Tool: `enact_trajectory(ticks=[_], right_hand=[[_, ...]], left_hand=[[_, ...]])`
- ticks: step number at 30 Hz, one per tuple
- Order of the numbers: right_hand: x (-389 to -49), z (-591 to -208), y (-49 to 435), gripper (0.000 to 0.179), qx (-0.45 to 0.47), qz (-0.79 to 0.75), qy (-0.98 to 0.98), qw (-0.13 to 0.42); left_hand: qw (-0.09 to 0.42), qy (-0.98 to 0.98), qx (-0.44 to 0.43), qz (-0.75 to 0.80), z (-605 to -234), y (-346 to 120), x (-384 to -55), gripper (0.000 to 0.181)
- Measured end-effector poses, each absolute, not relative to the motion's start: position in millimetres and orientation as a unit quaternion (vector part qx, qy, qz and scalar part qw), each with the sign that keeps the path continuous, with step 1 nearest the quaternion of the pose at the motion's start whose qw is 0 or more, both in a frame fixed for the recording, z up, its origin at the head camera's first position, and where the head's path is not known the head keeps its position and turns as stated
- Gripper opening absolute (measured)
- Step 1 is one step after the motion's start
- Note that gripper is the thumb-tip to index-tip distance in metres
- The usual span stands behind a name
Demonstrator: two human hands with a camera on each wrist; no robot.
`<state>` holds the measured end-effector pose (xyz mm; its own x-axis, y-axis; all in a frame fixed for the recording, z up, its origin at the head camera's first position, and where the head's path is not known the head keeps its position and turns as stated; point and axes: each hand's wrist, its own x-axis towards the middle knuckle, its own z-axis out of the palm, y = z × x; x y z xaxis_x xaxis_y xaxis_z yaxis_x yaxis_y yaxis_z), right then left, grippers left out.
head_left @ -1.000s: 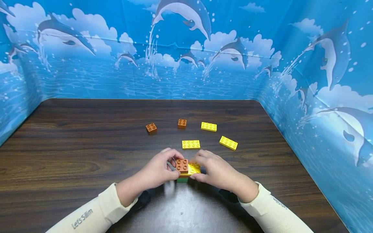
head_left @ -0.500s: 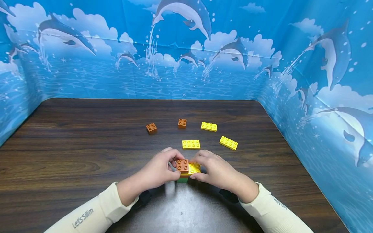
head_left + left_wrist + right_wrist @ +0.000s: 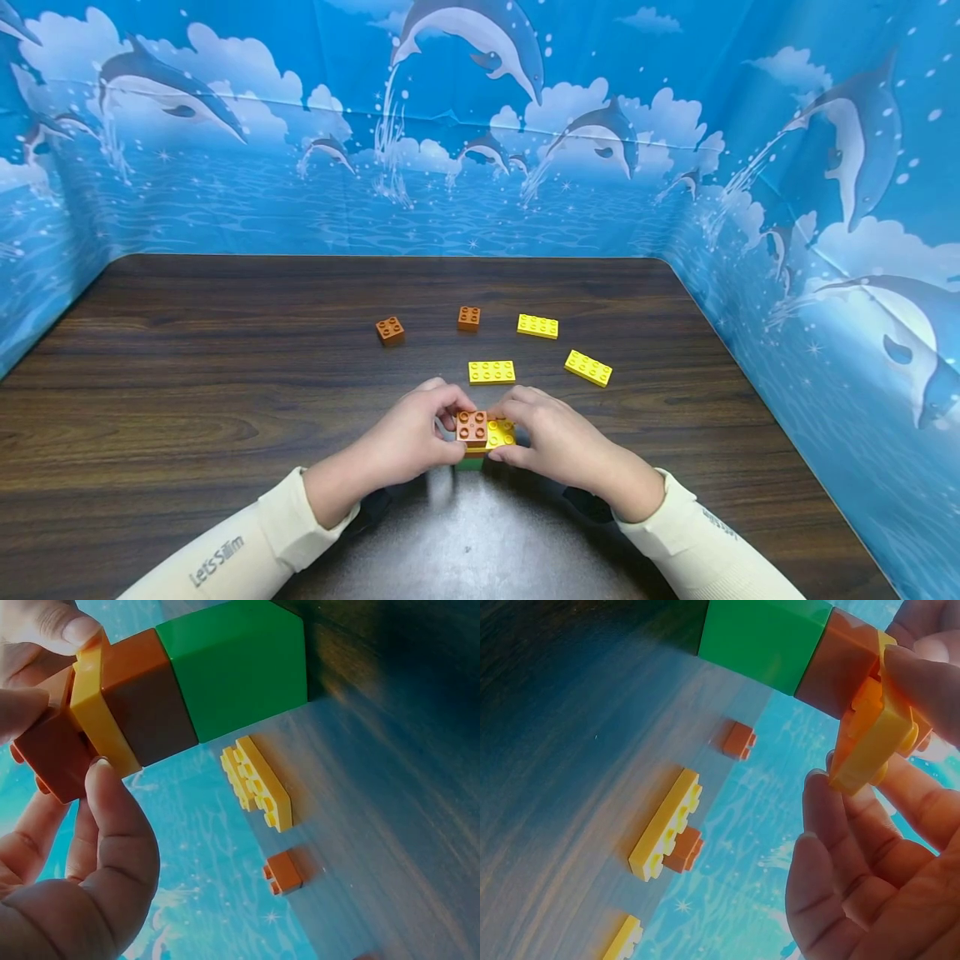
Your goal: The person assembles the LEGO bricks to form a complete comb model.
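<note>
A stack of toy building bricks stands before the person: a green block [image 3: 240, 671] at the bottom, a brown brick [image 3: 150, 697] on it, then a flat yellow brick [image 3: 501, 433] jutting to the right. On its left end sits another brown brick [image 3: 472, 427]; in the left wrist view it leans a little, with a narrow dark gap against the yellow one. The left hand [image 3: 412, 436] pinches this top brown brick between thumb and fingers. Thumb and fingers of the right hand [image 3: 555, 437] hold the yellow brick's overhanging end [image 3: 877, 750] from front and back.
Beyond the hands lie two loose brown bricks [image 3: 390, 331] [image 3: 468, 318] and three flat yellow bricks [image 3: 492, 372] [image 3: 537, 326] [image 3: 588, 368] on the dark wooden table [image 3: 225, 375]. A blue dolphin-print curtain [image 3: 450, 208] borders the table's back and sides.
The top brown brick and the left hand have shifted very slightly to the right. The right hand and the loose bricks look the same.
</note>
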<state>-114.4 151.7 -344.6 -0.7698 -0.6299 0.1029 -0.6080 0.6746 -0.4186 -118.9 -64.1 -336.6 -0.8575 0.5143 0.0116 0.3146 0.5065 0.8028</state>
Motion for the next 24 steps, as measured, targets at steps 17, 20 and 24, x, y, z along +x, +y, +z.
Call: enact_trajectory(ticks=[17,20,24], right_hand=[[-112.8,-344.8,147.6,0.032,-0.331,-0.250,0.910,0.004],[-113.7,-344.3,147.5,0.032,-0.331,-0.248,0.910,0.007],[-114.3,-343.2,147.6,0.033,-0.330,-0.242,0.912,0.013]], left_hand=[[0.131,0.847,0.234,0.459,-341.7,-67.0,-119.6,0.027],[0.135,0.845,0.229,0.463,-341.8,-67.5,-119.4,0.028],[0.138,0.844,0.229,0.466,-341.9,-67.8,-119.8,0.028]])
